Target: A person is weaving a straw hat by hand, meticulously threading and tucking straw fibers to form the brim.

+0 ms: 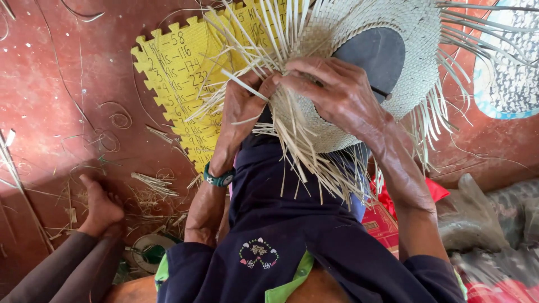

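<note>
Weaving step in hand: the straw hat (359, 84) rests on the person's lap. Left hand (242, 106) pinches 1 loose strand (244, 85); right hand (337, 92) clamps the woven crown. Next move likely calls for threading that strand under neighbouring strips.

I have a single view, from the camera worn on the person's head. It looks steeply down over the chest and lap, very close, so the forearms run up from the bottom edge to the left hand (242, 106) and right hand (337, 92), which meet near the middle. The woven straw hat (415, 33) fills the upper right, and the red floor (67, 84) takes the left side. No second view overlaps this one.
</note>
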